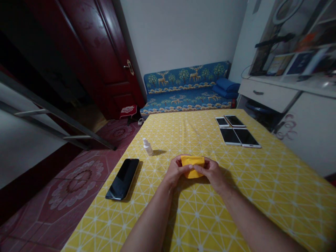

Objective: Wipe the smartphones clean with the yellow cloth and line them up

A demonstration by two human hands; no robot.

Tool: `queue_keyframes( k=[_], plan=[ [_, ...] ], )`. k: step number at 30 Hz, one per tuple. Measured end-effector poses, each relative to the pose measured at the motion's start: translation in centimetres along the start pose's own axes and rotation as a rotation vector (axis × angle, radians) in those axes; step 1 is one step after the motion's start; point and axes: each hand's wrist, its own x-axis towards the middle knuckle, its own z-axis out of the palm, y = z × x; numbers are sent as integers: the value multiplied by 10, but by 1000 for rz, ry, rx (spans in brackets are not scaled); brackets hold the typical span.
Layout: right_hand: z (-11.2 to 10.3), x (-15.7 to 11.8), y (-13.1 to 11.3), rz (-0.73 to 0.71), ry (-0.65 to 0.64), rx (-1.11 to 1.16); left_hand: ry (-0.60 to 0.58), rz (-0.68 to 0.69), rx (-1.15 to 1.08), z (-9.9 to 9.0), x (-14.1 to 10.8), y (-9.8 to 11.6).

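Between my two hands I hold a folded yellow cloth (193, 161) over the middle of the table. My left hand (176, 171) grips its left side, thumb lying across the front. On the opposite side my right hand (213, 171) pinches the cloth, and both thumb tips meet near its centre. The fingers behind the cloth are hidden. A small white spray bottle (148, 147) stands upright to the left of my hands. Nearer the table's left edge lies a large black phone (123, 179), screen up.
The table (262, 189) has a yellow cloth with white lines. Several phones lie at its far right, among them a small white phone (222, 121). Beyond are a blue patterned sofa (181, 94), a red door (105, 52) and a white cabinet (304, 129).
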Motion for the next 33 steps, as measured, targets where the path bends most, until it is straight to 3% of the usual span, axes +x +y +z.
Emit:
queue_keyframes(
  k=[10, 25, 33],
  plan=[
    [-1, 0, -1, -6, -46, -72, -2, -8, 3, -1, 0, 0],
    [7, -5, -10, 50, -10, 12, 33, 34, -18, 0, 1, -4],
    [8, -7, -7, 67, -72, 68, 79, 56, -42, 1, 3, -5]
  ],
)
